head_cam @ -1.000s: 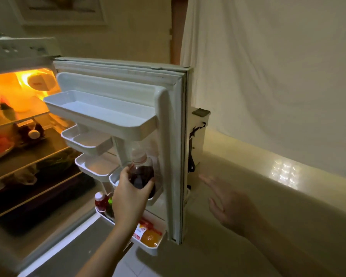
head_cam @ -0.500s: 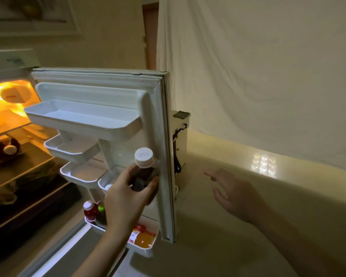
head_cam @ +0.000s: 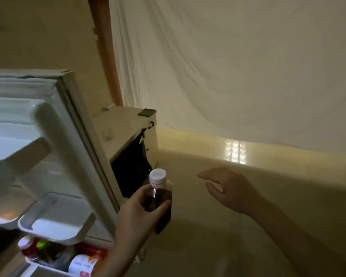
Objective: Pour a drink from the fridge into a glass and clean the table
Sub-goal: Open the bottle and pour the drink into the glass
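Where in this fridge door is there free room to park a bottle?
The white middle door shelf looks bare. The bottom door rack is crowded with red-capped, green-capped and orange-labelled bottles. The left hand holds the dark white-capped bottle.

1 head view, close, tilted down-right past open fridge door point(head_cam: 72, 148) toward draped sheet point(head_cam: 238, 66).

Left hand point(head_cam: 136, 214) grips a dark drink bottle point(head_cam: 161, 204) beside the open fridge door point(head_cam: 68, 136); right hand point(head_cam: 232, 190) hovers spread, empty
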